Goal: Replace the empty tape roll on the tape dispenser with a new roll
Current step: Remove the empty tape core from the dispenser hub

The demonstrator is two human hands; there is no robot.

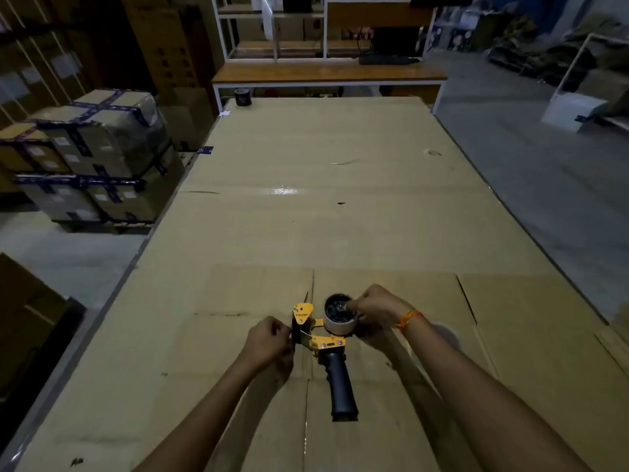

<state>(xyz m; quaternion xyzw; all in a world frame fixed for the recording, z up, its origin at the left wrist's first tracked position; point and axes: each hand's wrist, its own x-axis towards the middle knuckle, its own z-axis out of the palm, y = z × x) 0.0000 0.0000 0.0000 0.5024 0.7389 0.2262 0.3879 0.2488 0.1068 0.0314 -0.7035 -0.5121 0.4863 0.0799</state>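
Fingers (352, 306) clamp the tape roll (338, 318) on a cardboard-covered table (340, 216) — dim warehouse, stacked boxes (92, 155) left.

Dim warehouse, perhaps concrete floor (531, 185), shelving (323, 28).

Counted one tape dispenser (320, 338) between two hands: left hand (269, 342), right hand (377, 310). One tape roll (338, 316) under right fingers. One dark roll (243, 96) far beyond both hands. One orange wristband (408, 318).
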